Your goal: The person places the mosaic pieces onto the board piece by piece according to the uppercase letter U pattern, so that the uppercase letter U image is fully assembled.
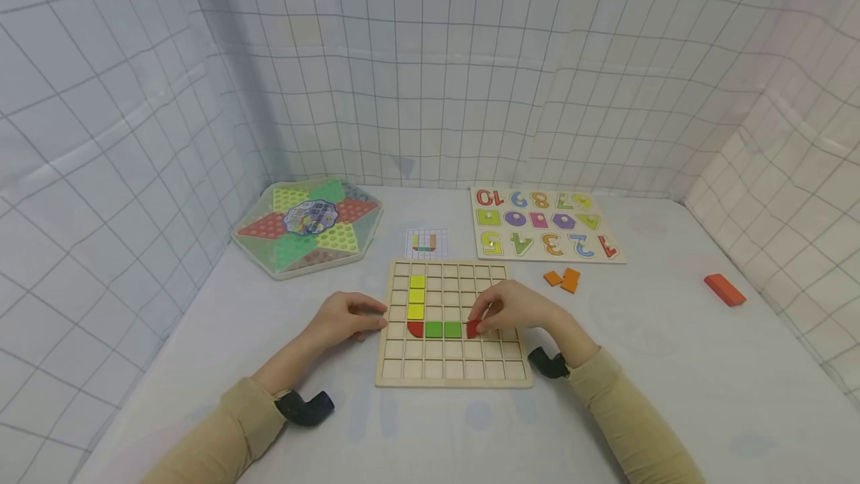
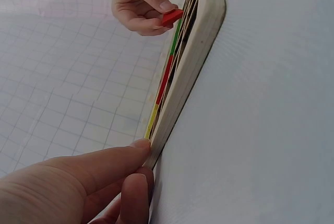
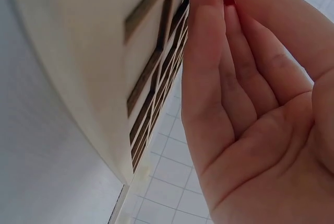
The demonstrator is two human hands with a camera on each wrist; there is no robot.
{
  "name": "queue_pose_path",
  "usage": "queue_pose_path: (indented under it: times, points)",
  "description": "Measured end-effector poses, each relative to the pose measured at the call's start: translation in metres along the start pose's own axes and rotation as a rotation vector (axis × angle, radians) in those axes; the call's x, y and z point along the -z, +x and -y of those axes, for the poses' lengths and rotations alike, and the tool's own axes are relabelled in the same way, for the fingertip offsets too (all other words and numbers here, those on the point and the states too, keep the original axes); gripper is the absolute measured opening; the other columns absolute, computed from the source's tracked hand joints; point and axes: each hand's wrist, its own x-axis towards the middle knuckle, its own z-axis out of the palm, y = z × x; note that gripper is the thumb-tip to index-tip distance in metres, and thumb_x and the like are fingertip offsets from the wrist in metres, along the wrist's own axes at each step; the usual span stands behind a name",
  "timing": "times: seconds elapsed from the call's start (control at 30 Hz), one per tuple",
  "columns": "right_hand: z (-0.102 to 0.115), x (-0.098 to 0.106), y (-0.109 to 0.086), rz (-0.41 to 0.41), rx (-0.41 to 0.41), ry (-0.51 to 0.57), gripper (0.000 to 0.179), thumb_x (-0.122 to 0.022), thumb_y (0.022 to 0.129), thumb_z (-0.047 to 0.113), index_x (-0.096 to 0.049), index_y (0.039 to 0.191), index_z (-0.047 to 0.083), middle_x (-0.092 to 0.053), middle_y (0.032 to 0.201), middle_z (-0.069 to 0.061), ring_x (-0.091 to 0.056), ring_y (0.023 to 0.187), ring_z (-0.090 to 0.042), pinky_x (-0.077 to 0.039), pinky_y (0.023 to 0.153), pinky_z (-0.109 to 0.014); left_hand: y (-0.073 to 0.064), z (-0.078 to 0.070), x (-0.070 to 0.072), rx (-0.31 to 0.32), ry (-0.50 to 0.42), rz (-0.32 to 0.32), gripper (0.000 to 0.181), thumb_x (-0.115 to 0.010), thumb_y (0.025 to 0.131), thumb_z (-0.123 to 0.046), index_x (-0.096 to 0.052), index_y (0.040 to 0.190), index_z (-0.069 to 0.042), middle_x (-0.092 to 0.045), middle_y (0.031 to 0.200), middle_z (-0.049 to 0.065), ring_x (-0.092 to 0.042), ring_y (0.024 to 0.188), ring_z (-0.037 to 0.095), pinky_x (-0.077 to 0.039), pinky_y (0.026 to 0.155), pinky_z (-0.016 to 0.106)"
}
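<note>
A wooden grid board [image 1: 443, 378] lies flat, with a column of yellow tiles [image 1: 416, 296], a red rounded-corner tile [image 1: 416, 330] below them and two green tiles [image 1: 443, 330] beside that. My right hand [image 1: 513, 306] pinches a red tile [image 1: 473, 329] between thumb and fingertips, just right of the green ones. The left wrist view shows this held tile [image 2: 171, 18] tilted at the board's surface. At the board's left edge, my left hand [image 1: 344, 318] holds the rim with thumb and fingers. Most of the red tile is hidden in the right wrist view.
Behind the board lies a small pattern card [image 1: 428, 243]. Several orange tiles [image 1: 569, 279] lie to its right, below a number puzzle [image 1: 547, 224]. A star-patterned game board [image 1: 309, 226] sits at back left. An orange-red block [image 1: 725, 290] lies far right.
</note>
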Motion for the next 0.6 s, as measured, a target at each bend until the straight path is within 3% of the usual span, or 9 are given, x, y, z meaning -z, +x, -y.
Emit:
queue_pose_path:
  times: [0.6]
  points:
    - [-0.0002, -0.0012, -0.0001, 0.008, 0.019, -0.024, 0.014, -0.073, 0.081, 0.012, -0.072, 0.095, 0.014, -0.067, 0.085, 0.008, -0.061, 0.077, -0.010, -0.050, 0.073, -0.027, -0.0005, 0.0004, 0.0007, -0.014, 0.003, 0.005, 0.032, -0.079, 0.076, -0.026, -0.072, 0.101, -0.008, -0.065, 0.075, 0.002, -0.055, 0.059, 0.015, -0.049, 0.054, 0.029]
